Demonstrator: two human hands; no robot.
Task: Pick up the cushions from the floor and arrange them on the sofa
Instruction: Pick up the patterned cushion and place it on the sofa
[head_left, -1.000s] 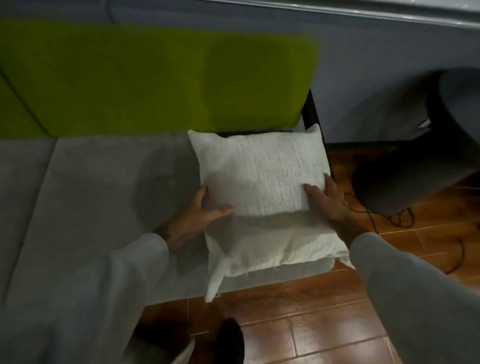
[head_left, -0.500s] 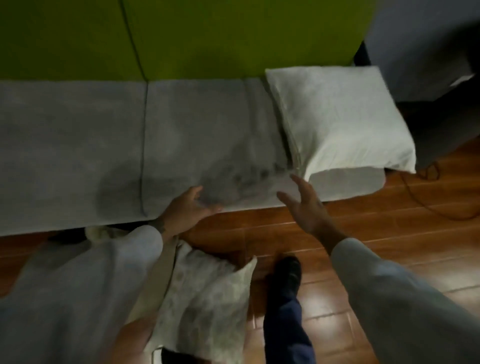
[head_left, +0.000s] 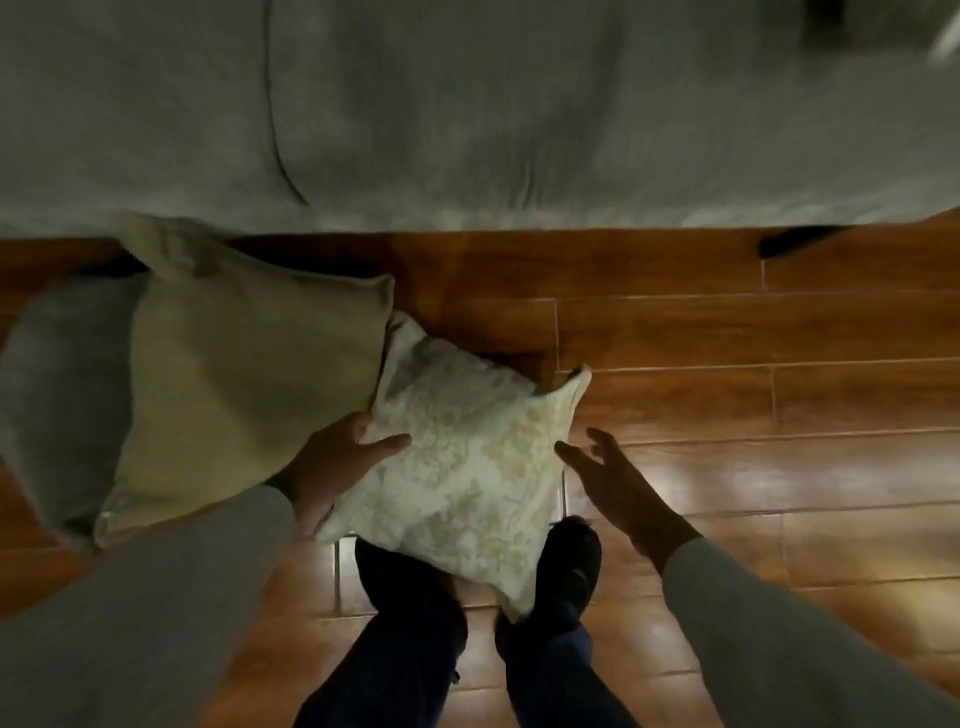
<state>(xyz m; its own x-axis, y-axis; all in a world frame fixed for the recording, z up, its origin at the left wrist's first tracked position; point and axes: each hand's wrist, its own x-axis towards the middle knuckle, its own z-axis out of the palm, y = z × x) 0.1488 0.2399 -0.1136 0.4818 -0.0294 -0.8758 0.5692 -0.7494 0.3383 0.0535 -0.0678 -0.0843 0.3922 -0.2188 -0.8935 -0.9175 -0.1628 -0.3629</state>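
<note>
A white cushion with a pale leafy pattern (head_left: 467, 467) lies on the wooden floor in front of my feet. My left hand (head_left: 337, 457) rests on its left edge, thumb on top, fingers tucked under the side. My right hand (head_left: 613, 478) hovers open just off its right edge, fingers spread, not quite touching. A plain cream cushion (head_left: 249, 384) lies to the left, overlapping the patterned one. A grey cushion (head_left: 62, 395) lies further left, partly under the cream one. The grey sofa seat (head_left: 519, 114) fills the top of the view.
My two dark shoes (head_left: 566, 561) and trouser legs stand right below the patterned cushion. Glossy wooden floor (head_left: 753, 415) stretches to the right. A dark sofa leg (head_left: 789, 244) shows under the seat's right end.
I have left the white cushion on the sofa and bent down. Both hands dropped from the seat edge to the patterned cushion on the floor; the left now touches it.
</note>
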